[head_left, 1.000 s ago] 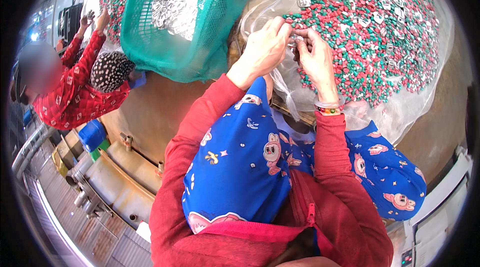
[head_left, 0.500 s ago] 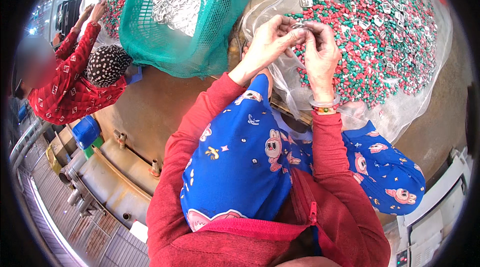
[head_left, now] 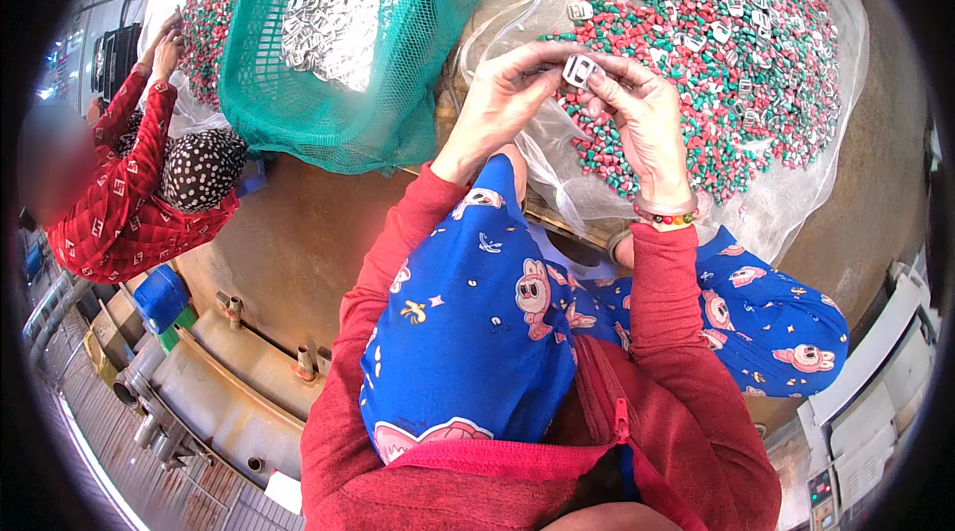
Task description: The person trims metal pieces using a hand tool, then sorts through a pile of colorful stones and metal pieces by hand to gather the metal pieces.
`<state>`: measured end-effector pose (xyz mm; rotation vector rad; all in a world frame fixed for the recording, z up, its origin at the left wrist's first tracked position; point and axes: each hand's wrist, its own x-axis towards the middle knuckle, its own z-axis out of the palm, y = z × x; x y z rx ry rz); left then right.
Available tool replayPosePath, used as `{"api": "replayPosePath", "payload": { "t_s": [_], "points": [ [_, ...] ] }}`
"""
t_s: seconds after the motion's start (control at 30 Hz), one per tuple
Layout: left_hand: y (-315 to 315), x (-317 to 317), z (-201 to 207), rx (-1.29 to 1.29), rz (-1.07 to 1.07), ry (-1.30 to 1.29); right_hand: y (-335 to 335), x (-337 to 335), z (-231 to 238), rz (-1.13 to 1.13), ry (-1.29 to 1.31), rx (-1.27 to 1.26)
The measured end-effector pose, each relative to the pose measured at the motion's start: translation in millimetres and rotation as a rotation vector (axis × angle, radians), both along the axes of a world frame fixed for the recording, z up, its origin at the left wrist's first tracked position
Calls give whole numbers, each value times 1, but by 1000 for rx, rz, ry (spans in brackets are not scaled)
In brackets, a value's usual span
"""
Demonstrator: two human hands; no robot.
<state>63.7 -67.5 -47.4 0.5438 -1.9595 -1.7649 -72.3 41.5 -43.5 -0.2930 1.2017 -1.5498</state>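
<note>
A small silver metal buckle (head_left: 579,71) with slots is held up between my two hands, its flat face toward me. My left hand (head_left: 505,101) pinches it from one side, thumb and fingertips closed. From the other side my right hand (head_left: 645,123) grips it with thumb and fingers, partly covering its edge. Just beyond my hands, red and green pebble-like pieces (head_left: 716,138) lie in a wide heap with silver buckles scattered among them. Left of that, a green basket (head_left: 261,118) under green netting holds many loose silver buckles (head_left: 343,14).
White translucent sheeting (head_left: 806,198) lies beneath the heap. A co-worker in a red patterned top (head_left: 139,208) reaches toward another heap at the far left. Rusty metal tanks (head_left: 239,362) and a blue container (head_left: 159,297) stand lower left, a grey machine (head_left: 865,412) lower right.
The buckle has turned so its slotted face shows, and my fingers have shifted around it. The whole view has swung slightly.
</note>
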Motion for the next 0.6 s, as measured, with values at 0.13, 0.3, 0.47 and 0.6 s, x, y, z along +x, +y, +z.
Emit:
{"api": "replayPosePath", "payload": {
  "t_s": [0.13, 0.3, 0.47, 0.6],
  "points": [
    [2, -10, 8, 549, 99, 80, -5, 4, -1, -106, 136, -56],
    [3, -18, 1, 387, 98, -150, -6, 6, -5, -153, 189, -56],
    [9, -4, 0, 536, 135, -80, -9, 26, 7, -212, 669, -24],
    [10, -11, 12, 533, 148, -8, -8, 28, 17, -255, 713, -64]
  ]
}}
